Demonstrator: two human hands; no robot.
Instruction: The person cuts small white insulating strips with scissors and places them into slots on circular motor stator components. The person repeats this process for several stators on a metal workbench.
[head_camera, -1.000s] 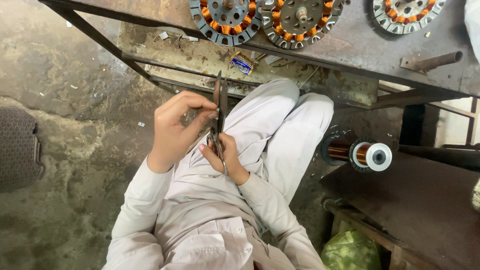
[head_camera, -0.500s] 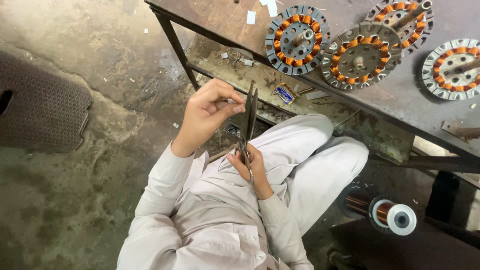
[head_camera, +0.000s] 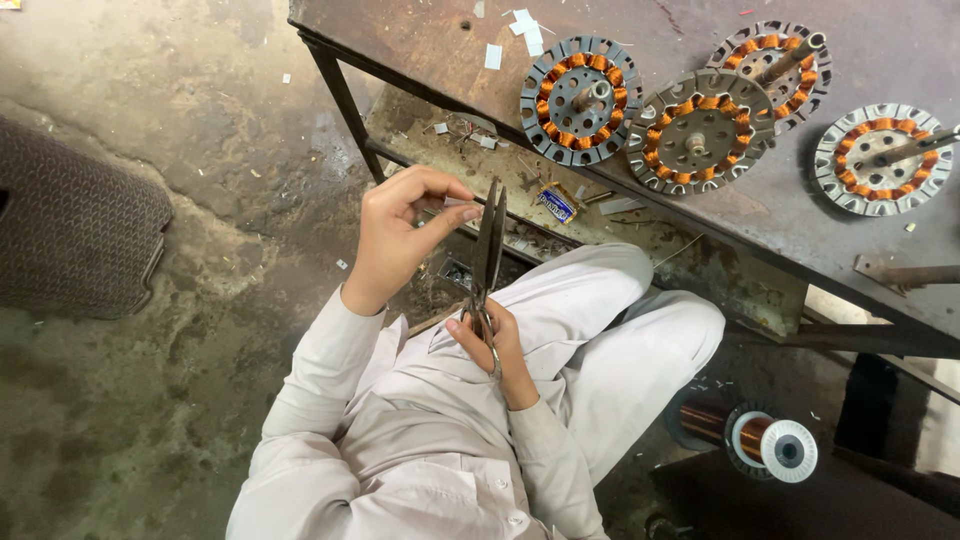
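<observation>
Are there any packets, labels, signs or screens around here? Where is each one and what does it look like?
Small packet: on the lower shelf under the metal table, just right of the scissors; flat, oblong, blue and white with a touch of yellow.
Paper slips: on the table's near left corner; small white rectangles, blank as far as shows.
No signs or screens in view.

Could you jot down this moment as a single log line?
left hand: pinching small paper strip at blades | right hand: gripping scissors, upright | table: four wound stators | floor: copper wire spool
</observation>
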